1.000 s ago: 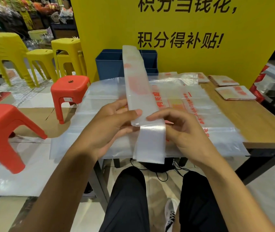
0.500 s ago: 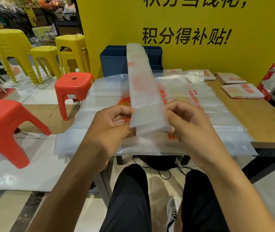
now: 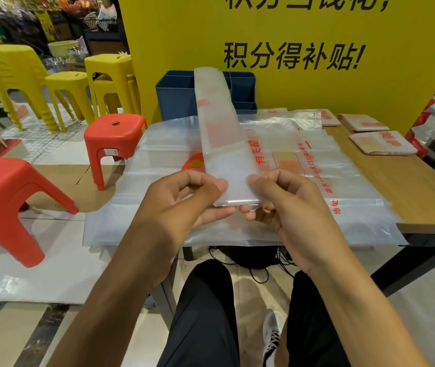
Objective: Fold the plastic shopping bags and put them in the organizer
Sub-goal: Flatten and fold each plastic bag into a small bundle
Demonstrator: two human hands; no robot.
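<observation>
The person's left hand and right hand met over the near edge of the table, each pinching the near end of a plastic bag already folded into a long narrow strip. The fingers of both hands were curled, thumbs on top and fingertips under, holding a short doubled-over section at the strip's near end; the rest of the strip ran away toward the far edge, its far end reaching up in front of the blue organizer that stood at the far left corner against the yellow wall.

Under the strip lay a spread of flat, unfolded bags covering most of the table's left and middle. Near the far right corner sat folded bags, well apart from the hands.

By my reading, the step in hand was the end-over-end folding of the strip, with only its first turn made. The next move would call for turning that doubled end over again toward the far edge, keeping the side edges lined up and pressing air out, since slick film tends to slip and spring open. Only once the strip was a compact packet could it go into the organizer.
</observation>
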